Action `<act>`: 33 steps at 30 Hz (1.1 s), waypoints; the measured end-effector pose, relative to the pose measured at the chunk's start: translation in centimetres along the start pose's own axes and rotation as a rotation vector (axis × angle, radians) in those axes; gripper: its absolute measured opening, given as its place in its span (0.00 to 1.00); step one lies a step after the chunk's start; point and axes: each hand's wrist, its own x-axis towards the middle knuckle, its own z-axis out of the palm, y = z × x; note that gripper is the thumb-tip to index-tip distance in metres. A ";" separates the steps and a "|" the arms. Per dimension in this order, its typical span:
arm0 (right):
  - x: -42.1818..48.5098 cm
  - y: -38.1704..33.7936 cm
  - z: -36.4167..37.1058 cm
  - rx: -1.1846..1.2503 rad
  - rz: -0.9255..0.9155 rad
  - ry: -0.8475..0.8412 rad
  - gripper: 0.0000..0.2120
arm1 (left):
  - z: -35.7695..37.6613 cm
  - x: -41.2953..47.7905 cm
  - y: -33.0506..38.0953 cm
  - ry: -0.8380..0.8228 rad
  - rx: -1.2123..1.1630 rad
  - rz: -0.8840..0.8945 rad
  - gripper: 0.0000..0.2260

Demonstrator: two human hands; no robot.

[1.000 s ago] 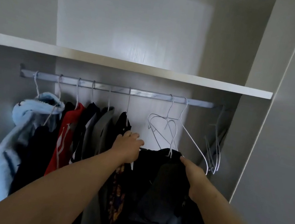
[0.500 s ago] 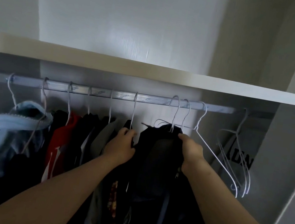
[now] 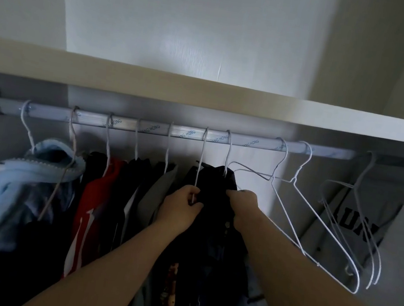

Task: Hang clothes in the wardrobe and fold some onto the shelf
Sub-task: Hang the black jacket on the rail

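Dark garment [image 3: 214, 180] hangs from rail [image 3: 249, 142]. Left hand [image 3: 181, 211] pinches a hanger wire [image 3: 200, 163] at its 9 o'clock; right hand [image 3: 242, 206] grips its shoulder. Risk: a tug slips fabric off, or snags empty hangers [image 3: 295, 176] at 3 o'clock.

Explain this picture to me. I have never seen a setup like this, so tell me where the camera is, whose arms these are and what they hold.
There is no machine here. A person works with bare hands, and a single camera worn on the head looks forward and down, so both arms reach in from the bottom edge.

You are looking into a wardrobe. A shelf runs across, with a metal rail under it. On the rail hang a light blue fleece, a red top, some dark clothes and, to the right, empty wire hangers.

The left hand pinches the wire of a white hanger. The right hand grips a black garment hanging beside it. The top of the shelf is hidden from this angle.
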 end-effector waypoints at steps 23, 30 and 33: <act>-15.0 10.4 -6.6 -0.012 -0.054 -0.060 0.12 | 3.5 -17.6 1.9 0.191 -0.305 -0.309 0.20; -25.7 17.8 -13.5 0.021 0.107 -0.197 0.13 | 7.9 -31.6 3.7 0.107 -0.378 -0.498 0.07; -31.7 21.5 -17.2 0.019 0.222 -0.213 0.13 | 9.9 -39.5 4.4 0.063 -0.375 -0.580 0.07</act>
